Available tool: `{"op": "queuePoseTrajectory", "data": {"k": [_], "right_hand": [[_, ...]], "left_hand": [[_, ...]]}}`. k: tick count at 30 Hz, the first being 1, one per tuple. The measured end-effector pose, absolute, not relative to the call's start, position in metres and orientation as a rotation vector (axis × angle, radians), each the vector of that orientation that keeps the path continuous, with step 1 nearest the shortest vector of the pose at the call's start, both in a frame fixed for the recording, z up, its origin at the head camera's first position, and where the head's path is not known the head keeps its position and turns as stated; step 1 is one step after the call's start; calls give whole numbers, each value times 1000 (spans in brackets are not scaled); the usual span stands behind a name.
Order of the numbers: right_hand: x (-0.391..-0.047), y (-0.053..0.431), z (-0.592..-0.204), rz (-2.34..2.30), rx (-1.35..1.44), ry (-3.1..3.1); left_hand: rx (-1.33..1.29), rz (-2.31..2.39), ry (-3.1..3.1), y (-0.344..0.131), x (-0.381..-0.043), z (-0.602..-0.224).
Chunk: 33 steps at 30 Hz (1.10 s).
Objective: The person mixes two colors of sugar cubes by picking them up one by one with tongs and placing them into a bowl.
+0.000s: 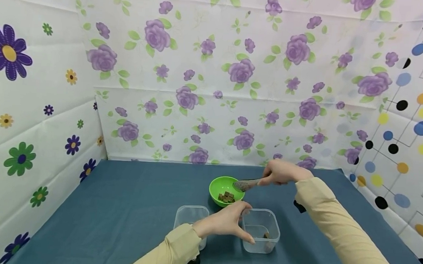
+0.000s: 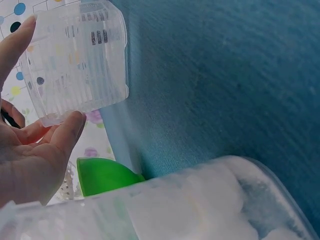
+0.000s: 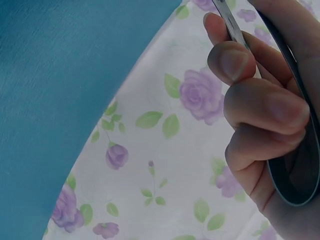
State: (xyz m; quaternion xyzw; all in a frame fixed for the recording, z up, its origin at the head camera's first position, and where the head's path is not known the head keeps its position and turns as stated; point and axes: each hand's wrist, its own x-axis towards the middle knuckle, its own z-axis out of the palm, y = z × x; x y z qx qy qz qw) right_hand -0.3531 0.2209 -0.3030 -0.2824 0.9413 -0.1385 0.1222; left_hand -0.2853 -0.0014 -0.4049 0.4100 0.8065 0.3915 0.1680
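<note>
My left hand (image 1: 228,221) holds a clear plastic container (image 1: 268,245) between thumb and fingers at its rim. Inside that container lies a small brown cube (image 1: 266,235). In the left wrist view, the hand (image 2: 37,150) spans the container's (image 2: 80,65) width. My right hand (image 1: 281,172) grips metal tongs (image 1: 244,185), whose perforated end is over the right rim of a green bowl (image 1: 213,190). Several brown cubes (image 1: 226,197) sit in the bowl. The tongs' looped band (image 3: 285,192) runs through my right hand (image 3: 270,115) in the right wrist view; nothing shows between the perforated ends.
A second clear container (image 1: 188,213) stands left of the held one, partly behind my left forearm. White, soft-looking contents (image 2: 185,205) show in it. Blue cloth (image 1: 137,208) covers the table, with patterned sheets (image 1: 207,83) behind and at both sides.
</note>
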Motion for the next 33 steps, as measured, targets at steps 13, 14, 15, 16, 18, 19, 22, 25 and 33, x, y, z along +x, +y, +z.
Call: {"op": "queuePoseTrajectory", "data": {"k": [13,14,15,16,18,19,22,25,33], "right_hand": [[-328,239,-293,-330,-731,2748],[-325,241,-292,-326,-727,2740],[-323,242,-291,-329,-722,2730],[-321,244,-289,-337,-712,2714],[-317,247,-286,-348,-720,2688],[-315,249,-284,-350,-727,2678],[-307,253,-274,-355,-748,2643],[-300,257,-262,-350,-749,2607],[-282,254,-242,-299,-693,2547]], "left_hand": [[1155,1121,2294,-1,-285,-404],[1154,1122,2295,-1,-285,-405],[1155,1121,2296,-1,-285,-404],[1153,1123,2296,-1,-284,-404],[1152,1125,2298,-1,-284,-404],[1148,1127,2299,-1,-283,-404],[1148,1134,2295,-1,-283,-404],[1159,1134,2289,-2,-282,-403],[1172,1129,2288,-2,-283,-404]]}}
